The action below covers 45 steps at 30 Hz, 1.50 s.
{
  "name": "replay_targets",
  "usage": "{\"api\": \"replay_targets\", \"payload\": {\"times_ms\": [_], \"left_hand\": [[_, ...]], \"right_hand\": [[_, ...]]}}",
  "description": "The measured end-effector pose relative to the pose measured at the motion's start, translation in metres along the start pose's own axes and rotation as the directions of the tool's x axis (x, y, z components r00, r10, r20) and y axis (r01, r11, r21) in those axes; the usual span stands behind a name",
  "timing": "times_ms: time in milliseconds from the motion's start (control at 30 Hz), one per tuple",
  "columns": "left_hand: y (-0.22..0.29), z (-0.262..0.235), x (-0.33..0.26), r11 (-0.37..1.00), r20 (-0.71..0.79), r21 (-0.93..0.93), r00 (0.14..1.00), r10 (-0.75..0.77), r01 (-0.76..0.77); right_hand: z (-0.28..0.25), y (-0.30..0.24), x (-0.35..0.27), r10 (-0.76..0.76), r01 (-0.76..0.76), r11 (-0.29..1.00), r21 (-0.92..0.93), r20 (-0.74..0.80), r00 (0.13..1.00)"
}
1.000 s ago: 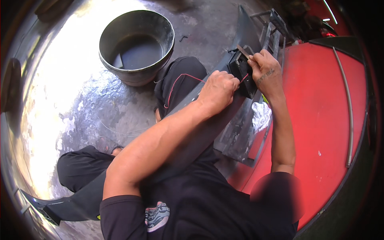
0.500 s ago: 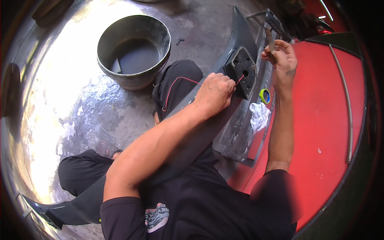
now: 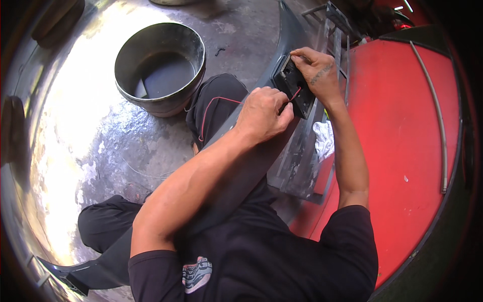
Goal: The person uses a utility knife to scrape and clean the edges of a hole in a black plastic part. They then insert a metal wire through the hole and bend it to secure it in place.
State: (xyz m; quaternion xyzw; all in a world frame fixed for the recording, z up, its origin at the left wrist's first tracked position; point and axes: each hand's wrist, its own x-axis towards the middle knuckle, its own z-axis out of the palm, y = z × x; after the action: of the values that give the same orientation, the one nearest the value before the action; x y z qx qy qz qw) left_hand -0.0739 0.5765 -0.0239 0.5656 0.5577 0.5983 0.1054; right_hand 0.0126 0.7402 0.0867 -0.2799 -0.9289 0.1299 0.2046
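Note:
A long dark grey curved panel (image 3: 254, 156), resembling a car bumper, lies across my lap. On it sits a black plate (image 3: 302, 103) with several holes. A thin red wire (image 3: 217, 98) runs over my knee to my left hand (image 3: 264, 113) and on into a hole in the plate. The fingers of that hand are pinched around the wire beside the plate. My right hand (image 3: 319, 75) is closed at the plate's upper edge, fingertips pressed together there. Whatever it holds is hidden by the fingers.
A large black tub (image 3: 160, 63) with dark liquid stands on the stained floor at the upper left. To the right lies a red panel (image 3: 397, 146) with a grey rod (image 3: 433, 110) on it. White cloth (image 3: 323, 140) lies on a metal frame (image 3: 292, 173) beside my right forearm.
My right hand, holding up a flat brown stick before, has come down and left onto the black plate; the stick no longer shows. My left hand stays at the wire, having shifted slightly left.

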Motion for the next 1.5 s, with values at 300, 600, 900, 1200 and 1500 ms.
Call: {"api": "replay_targets", "payload": {"times_ms": [300,600,900,1200,1500], "left_hand": [[0.004,-0.002,0.001,0.994,-0.091,-0.091,0.994,-0.064,0.055],[0.008,-0.009,0.006,0.993,-0.115,-0.048,0.987,-0.110,0.105],[0.012,0.004,0.008,0.995,-0.238,-0.066,0.968,-0.084,0.070],[0.004,0.006,0.007,0.998,-0.235,0.051,0.971,-0.034,0.047],[0.005,0.001,0.005,0.993,-0.199,-0.016,0.973,-0.114,0.113]], "right_hand": [[-0.024,0.008,-0.008,0.125,-0.063,0.929,0.364,-0.150,0.981],[-0.054,0.117,-0.115,0.589,-0.436,0.654,0.618,-0.054,0.807],[-0.038,0.242,-0.302,0.756,-0.721,0.640,0.266,-0.047,0.653],[-0.049,0.195,-0.368,0.814,-0.823,0.567,-0.006,0.158,0.560],[-0.028,0.181,-0.378,0.743,-0.624,0.639,-0.449,0.152,0.652]]}}
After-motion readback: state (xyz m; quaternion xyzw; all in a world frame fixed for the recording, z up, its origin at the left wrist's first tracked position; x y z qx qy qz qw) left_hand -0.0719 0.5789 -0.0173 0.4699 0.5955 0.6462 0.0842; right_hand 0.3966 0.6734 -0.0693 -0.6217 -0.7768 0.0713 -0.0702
